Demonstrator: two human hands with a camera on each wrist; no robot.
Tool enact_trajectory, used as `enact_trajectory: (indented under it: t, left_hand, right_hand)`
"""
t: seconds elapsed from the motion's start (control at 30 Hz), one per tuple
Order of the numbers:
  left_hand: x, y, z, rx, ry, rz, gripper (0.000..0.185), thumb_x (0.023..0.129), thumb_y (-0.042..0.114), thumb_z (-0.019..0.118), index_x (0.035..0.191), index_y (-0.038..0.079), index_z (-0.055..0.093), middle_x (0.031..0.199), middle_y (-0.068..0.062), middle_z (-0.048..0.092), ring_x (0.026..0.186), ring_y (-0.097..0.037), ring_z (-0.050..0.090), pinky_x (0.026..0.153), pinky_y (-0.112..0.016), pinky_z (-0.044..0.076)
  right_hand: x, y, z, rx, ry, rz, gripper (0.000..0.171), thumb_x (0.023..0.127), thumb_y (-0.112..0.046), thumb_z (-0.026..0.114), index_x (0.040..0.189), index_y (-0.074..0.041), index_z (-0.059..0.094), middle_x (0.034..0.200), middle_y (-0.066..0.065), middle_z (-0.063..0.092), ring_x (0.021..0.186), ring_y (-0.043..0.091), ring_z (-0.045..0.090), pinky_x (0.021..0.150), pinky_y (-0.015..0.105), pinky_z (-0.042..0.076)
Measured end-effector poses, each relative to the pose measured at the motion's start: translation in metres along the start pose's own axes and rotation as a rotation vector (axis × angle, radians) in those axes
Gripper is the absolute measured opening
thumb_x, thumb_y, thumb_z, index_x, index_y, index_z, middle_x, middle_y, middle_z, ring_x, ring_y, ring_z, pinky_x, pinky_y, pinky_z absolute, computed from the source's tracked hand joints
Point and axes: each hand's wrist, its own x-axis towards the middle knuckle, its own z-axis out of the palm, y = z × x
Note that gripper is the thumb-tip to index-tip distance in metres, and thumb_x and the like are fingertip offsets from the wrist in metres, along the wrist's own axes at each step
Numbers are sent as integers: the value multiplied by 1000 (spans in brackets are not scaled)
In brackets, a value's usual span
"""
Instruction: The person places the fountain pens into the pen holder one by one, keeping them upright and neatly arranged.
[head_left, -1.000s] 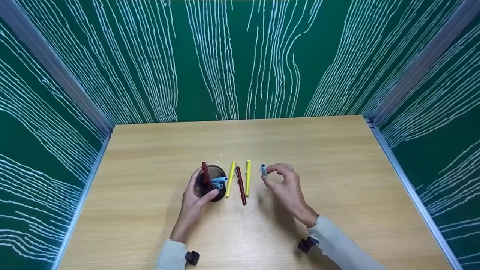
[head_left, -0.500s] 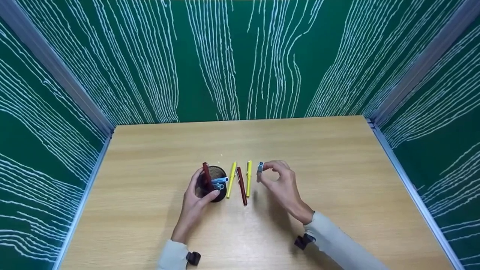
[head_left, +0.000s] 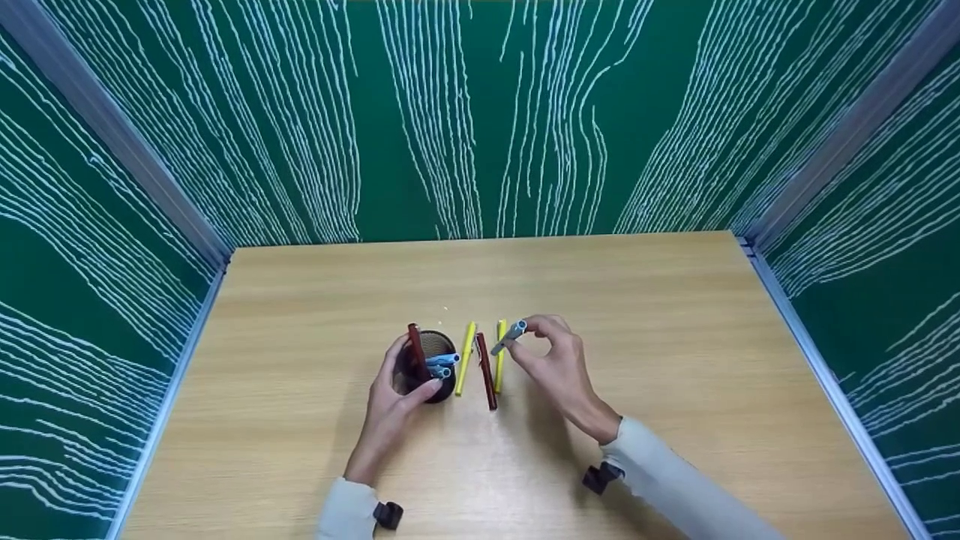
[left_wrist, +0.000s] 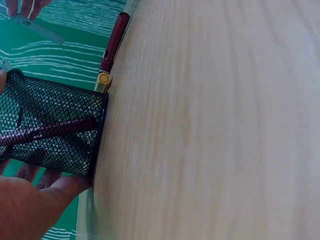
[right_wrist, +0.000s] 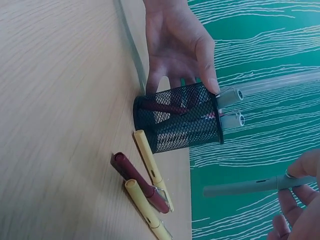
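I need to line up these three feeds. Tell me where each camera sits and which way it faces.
Head: on the head, looking down and forward at the table; both hands and sleeves show.
Left wrist: low beside the left hand, facing the mesh cup side-on.
Right wrist: by the right hand, facing the left hand across the cup; fingers pinch a grey pen.
Shared: all three show the cup and the dark red pen on the table.

A light wooden table (head_left: 600, 300) carries a black mesh pen cup (head_left: 427, 367); just beside it lie two yellow pens (head_left: 465, 358) and a dark red pen (head_left: 486, 371), seemingly touching
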Motion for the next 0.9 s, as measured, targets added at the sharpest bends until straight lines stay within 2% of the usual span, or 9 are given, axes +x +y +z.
enact_trajectory:
  t: [0.23, 0.43, 0.53, 0.73, 0.9]
  left_hand:
    - [0, 0, 0, 5, -5, -9, 94, 90, 20, 91, 170, 20, 41, 171, -11, 46, 158, -33, 43, 131, -52, 29]
    - [0, -1, 0, -9, -9, -19, 94, 91, 20, 91, 170, 20, 40, 172, -11, 45, 158, -33, 42, 130, -50, 32]
    - [0, -2, 0, -14, -7, -1, 93, 91, 16, 90, 170, 17, 40, 170, -11, 48, 156, -31, 45, 130, -45, 34]
    - [0, -3, 0, 0, -4, 32, 91, 91, 13, 90, 168, 15, 42, 166, -9, 52, 152, -26, 49, 127, -33, 35]
    - [1, -3, 0, 20, 3, 39, 91, 91, 16, 90, 168, 16, 43, 167, -9, 52, 155, -27, 46, 131, -44, 30]
  right_hand:
    - [0, -7, 5, 11, 4, 35, 16, 89, -4, 88, 103, -9, 82, 105, 1, 76, 106, 24, 66, 98, 49, 53]
    - [2, -14, 9, 58, -21, 66, 14, 91, -6, 88, 102, -11, 82, 106, 0, 76, 106, 23, 65, 98, 45, 50]
    - [3, -17, 12, 82, -33, 70, 13, 92, -6, 88, 102, -11, 82, 106, 0, 76, 106, 24, 65, 99, 43, 50]
    - [4, -21, 17, 119, -38, 65, 14, 92, -6, 88, 103, -11, 81, 105, 0, 76, 107, 28, 66, 101, 51, 51]
    - [5, -24, 20, 142, -40, 64, 14, 93, -6, 87, 104, -12, 81, 102, -3, 76, 105, 22, 66, 101, 49, 51]
